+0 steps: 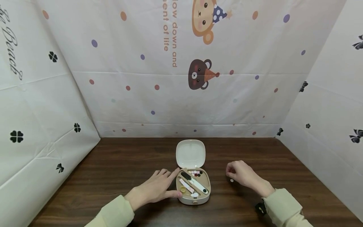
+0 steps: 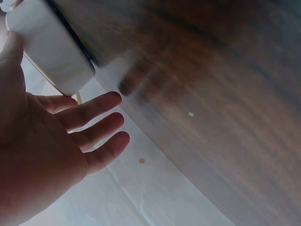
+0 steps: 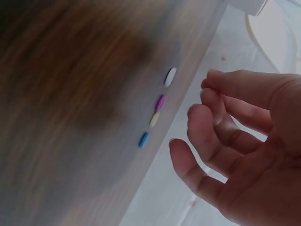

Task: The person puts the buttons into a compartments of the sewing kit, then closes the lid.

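Observation:
A white sewing box (image 1: 195,201) stands with its lid (image 1: 191,154) raised. In its tan tray lie a long white-and-black tool (image 1: 197,183), a pale strip (image 1: 186,186), a small gold ring-shaped piece (image 1: 182,189) and several buttons (image 1: 197,173). My left hand (image 1: 157,186) is spread against the box's left side, thumb at the front corner, index finger near the hinge. To the right, my right hand (image 1: 242,173) hovers low over the table with loosely bent fingers, nothing visible between them. Close to it, the right wrist view shows a white button (image 3: 170,76), a purple one (image 3: 160,102), a yellow one (image 3: 154,119) and a blue one (image 3: 144,140).
Dark wood tabletop (image 1: 136,154) surrounds the box. A printed white cloth (image 1: 170,104) hangs behind the table and along both sides. A black object (image 1: 260,208) shows by the right sleeve.

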`<state>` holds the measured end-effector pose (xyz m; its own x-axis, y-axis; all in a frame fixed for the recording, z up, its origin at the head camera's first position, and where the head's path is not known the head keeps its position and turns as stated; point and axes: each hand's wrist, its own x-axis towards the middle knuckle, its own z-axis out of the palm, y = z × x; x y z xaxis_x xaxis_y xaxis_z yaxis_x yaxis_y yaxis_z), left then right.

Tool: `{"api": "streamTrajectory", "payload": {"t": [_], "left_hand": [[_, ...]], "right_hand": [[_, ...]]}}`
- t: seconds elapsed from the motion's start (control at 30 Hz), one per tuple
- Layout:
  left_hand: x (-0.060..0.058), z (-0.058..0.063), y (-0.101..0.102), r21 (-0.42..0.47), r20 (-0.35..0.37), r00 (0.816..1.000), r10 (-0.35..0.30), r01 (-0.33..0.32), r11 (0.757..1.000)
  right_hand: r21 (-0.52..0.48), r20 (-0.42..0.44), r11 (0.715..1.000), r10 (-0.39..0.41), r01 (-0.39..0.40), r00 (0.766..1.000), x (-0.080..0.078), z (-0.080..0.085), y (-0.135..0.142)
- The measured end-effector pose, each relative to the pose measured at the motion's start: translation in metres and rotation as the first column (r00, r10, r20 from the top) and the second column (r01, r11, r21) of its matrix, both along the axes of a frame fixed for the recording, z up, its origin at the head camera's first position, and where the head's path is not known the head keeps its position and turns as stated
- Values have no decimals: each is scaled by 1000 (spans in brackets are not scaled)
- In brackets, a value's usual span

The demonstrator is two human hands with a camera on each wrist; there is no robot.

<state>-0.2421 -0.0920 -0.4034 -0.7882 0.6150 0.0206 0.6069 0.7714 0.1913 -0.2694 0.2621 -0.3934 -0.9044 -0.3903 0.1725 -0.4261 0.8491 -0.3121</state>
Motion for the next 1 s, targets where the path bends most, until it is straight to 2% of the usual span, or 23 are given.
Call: {"api": "streamTrajectory", "payload": {"t": [0.2, 0.37, 0.63, 1.0], "left_hand": [[0, -1, 0, -6, 8, 1000, 8, -8, 1000], [-1, -1, 0, -3, 11, 1000, 7, -7, 1000], [0, -1, 1, -1, 5, 1000, 3, -3, 1000], [0, 0, 0, 2, -8, 1000, 1, -1, 1000]], "right_hand": [[28, 53, 1000, 7, -8, 999, 4, -2, 9], [48, 90, 999, -19, 14, 996, 6, -3, 10], [71, 59, 997, -6, 1, 998, 8, -3, 11], [51, 69, 999, 13, -17, 998, 6, -5, 14]]}}
